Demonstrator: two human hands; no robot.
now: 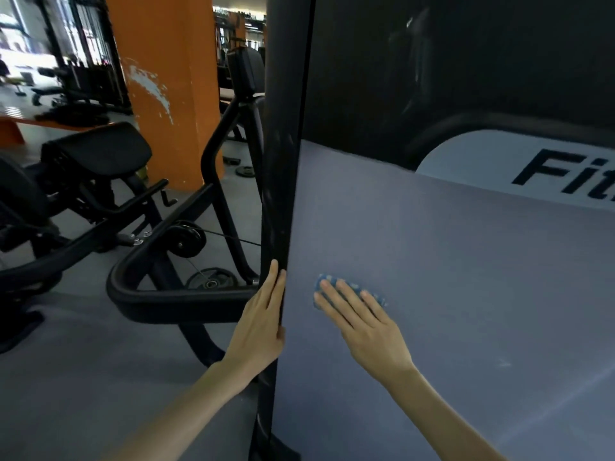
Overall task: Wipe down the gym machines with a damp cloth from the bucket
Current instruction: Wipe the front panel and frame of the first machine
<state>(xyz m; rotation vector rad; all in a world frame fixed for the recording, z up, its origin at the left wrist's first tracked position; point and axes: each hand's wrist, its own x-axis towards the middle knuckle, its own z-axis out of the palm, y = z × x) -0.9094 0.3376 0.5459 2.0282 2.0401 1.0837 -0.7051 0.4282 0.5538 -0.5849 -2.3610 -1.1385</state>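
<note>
Gym floor, grey, with an orange pillar (166, 78) in the upper left of the frame and a black padded machine (96, 151) lower left of it. Filling the right half: a broad grey panel (449, 277) of a machine, a white patch with dark lettering at the right edge, a black upright post (279, 161) along its left border.

Right hand (362, 322) laid flat, fingers spread, pressing a blue cloth (336, 287) against the panel at lower centre; cloth mostly hidden under the fingers, only its upper edge showing. Left hand (263, 322) open too, palm against the post just left of the cloth, fingers straight, bracing rather than clasping. Bucket nowhere in view.

Likely risks: cloth pinned by flat pressure alone, so apt to slip out or bunch on a fast stroke. Damp smears possible on the matte grey if the cloth is dirty or over-wet. Left fingertips sit right at the seam between post and panel, exposed to a pinch or a knock from the sweeping hand. Lettered patch still apparently unwiped, easy to miss.
</note>
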